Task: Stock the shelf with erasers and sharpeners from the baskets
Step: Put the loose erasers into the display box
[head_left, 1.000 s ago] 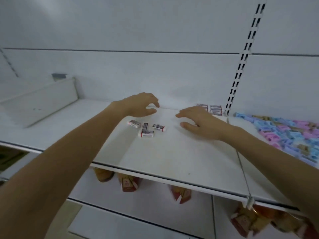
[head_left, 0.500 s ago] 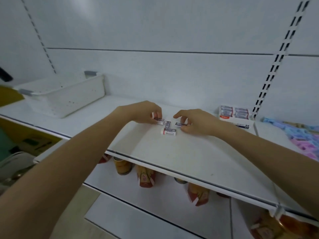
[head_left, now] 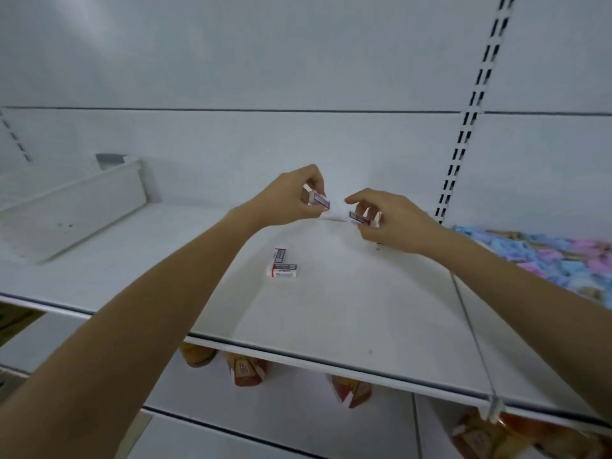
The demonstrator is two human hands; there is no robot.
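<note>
My left hand (head_left: 291,197) pinches a small white block eraser in a printed paper sleeve (head_left: 318,200) between thumb and fingertips; my right hand (head_left: 392,221) pinches a second sleeved eraser (head_left: 359,217) likewise, both held above the white metal shelf (head_left: 364,309). Below, two more erasers (head_left: 282,266) lie touching on it. I judge them light, firm, smooth-sleeved: best pinched across the long sides

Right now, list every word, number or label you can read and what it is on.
None can be read.
Left eraser, pinched by the left hand: print too blurred.
Right eraser, in the right hand: too blurred.
Two erasers on the shelf: print too small.
Packets below: labels blurred.
</note>
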